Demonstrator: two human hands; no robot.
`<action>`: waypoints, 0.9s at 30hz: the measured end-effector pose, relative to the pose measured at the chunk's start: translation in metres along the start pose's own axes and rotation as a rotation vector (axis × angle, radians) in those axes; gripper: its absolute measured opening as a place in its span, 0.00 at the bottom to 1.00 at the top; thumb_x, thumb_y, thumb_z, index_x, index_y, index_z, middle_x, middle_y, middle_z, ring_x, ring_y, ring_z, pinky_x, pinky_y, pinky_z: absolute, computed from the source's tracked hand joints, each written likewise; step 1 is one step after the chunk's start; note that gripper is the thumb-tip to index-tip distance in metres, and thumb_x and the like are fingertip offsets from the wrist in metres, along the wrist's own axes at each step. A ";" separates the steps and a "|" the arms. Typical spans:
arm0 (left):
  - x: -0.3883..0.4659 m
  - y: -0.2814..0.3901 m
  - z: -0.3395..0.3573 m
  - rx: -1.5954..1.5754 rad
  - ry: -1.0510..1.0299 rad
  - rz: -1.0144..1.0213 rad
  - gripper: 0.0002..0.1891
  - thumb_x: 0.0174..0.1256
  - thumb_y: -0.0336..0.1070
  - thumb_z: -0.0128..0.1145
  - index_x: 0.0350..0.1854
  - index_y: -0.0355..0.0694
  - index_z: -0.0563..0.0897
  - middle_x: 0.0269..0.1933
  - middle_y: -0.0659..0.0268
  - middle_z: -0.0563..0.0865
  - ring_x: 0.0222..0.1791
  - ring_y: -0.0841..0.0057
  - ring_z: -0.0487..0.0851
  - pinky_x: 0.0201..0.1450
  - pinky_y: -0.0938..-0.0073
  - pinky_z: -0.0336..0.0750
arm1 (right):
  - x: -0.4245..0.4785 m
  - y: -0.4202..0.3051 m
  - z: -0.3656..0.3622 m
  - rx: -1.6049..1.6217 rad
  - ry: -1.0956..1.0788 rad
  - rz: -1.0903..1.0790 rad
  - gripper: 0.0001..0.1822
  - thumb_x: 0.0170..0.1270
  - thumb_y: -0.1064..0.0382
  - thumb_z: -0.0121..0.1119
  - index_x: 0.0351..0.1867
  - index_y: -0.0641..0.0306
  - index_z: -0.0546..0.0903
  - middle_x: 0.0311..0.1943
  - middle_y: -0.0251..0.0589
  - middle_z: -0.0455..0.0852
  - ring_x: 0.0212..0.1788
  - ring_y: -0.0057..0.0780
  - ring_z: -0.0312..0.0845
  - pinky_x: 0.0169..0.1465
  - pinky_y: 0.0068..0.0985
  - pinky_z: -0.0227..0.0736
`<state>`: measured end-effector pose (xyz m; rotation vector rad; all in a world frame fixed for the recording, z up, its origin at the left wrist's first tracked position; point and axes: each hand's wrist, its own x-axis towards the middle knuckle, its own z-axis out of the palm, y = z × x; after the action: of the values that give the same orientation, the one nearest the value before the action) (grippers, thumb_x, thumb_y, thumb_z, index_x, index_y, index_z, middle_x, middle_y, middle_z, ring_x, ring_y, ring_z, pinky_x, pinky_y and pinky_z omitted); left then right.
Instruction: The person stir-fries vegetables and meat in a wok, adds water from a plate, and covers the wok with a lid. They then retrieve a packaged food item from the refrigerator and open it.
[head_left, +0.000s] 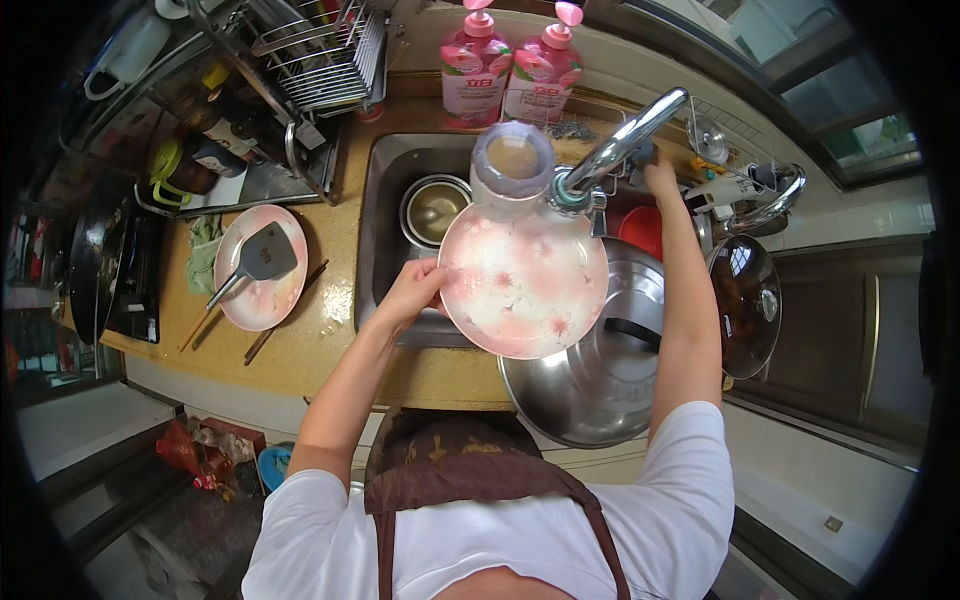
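My left hand (417, 291) grips the left rim of a pink-and-white floral plate (525, 281), tilted over the right part of the steel sink (379, 225). Above the plate is the chrome faucet (630, 146), with a pale cup-like container (512, 161) beside its base. My right hand (660, 174) reaches past the faucet toward the back right; its fingers are partly hidden, at a greyish item I cannot make out. A metal bowl (437, 211) sits in the sink. Below my right forearm are a red basin (642, 230) and a large steel lid (581, 390) with a black handle.
At left, another floral plate (262, 300) holds a spatula (268, 251), with chopsticks (285, 313) beside it and a green cloth (202, 259) behind. Two pink pump bottles (474, 79) (544, 79) stand behind the sink. A wire rack (322, 67) is at back left, a glass lid (745, 307) at right.
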<state>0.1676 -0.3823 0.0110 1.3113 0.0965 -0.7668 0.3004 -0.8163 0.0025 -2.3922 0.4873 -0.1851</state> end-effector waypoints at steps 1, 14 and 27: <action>-0.001 -0.002 -0.002 0.015 0.009 0.003 0.10 0.59 0.34 0.47 0.34 0.32 0.77 0.27 0.63 0.82 0.22 0.79 0.80 0.24 0.79 0.77 | -0.001 -0.002 0.003 -0.113 0.024 0.000 0.28 0.45 0.67 0.44 0.53 0.73 0.68 0.48 0.61 0.74 0.55 0.52 0.66 0.57 0.33 0.61; -0.020 -0.005 -0.019 -0.112 0.175 0.104 0.10 0.58 0.31 0.44 0.36 0.32 0.76 0.30 0.63 0.82 0.26 0.78 0.81 0.29 0.76 0.80 | -0.195 -0.089 -0.013 -0.378 -0.283 -0.465 0.16 0.49 0.68 0.46 0.39 0.68 0.80 0.34 0.54 0.80 0.40 0.50 0.76 0.47 0.35 0.70; 0.001 0.006 -0.047 0.007 0.239 0.094 0.12 0.60 0.32 0.43 0.36 0.30 0.77 0.29 0.59 0.82 0.21 0.75 0.82 0.21 0.80 0.79 | -0.279 -0.077 -0.056 -0.339 -0.042 -0.226 0.12 0.53 0.58 0.57 0.25 0.67 0.79 0.25 0.50 0.81 0.32 0.45 0.76 0.37 0.35 0.69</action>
<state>0.1887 -0.3403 0.0018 1.4005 0.2218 -0.5293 0.0517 -0.6867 0.0942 -2.7771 0.2414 -0.1618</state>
